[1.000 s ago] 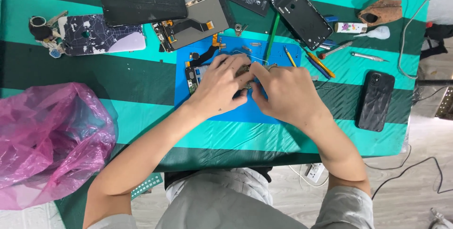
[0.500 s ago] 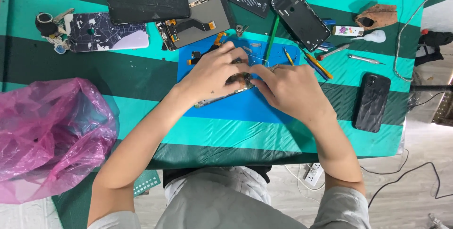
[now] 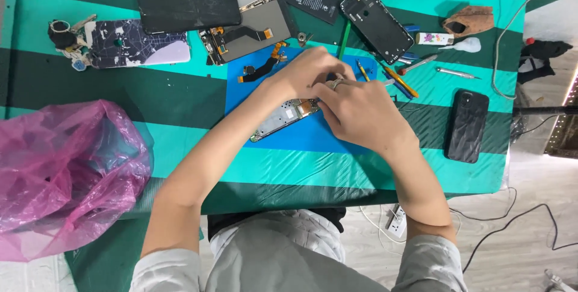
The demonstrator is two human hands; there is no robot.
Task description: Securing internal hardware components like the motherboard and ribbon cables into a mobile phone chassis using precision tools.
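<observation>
Hands hide most of what I am working on: my left hand [image 3: 307,72] and right hand [image 3: 355,108] curl together over an opened phone frame [image 3: 280,118] on the blue mat [image 3: 313,138]. Only its lower end shows. I cannot tell what either hand's fingertips grip.
</observation>
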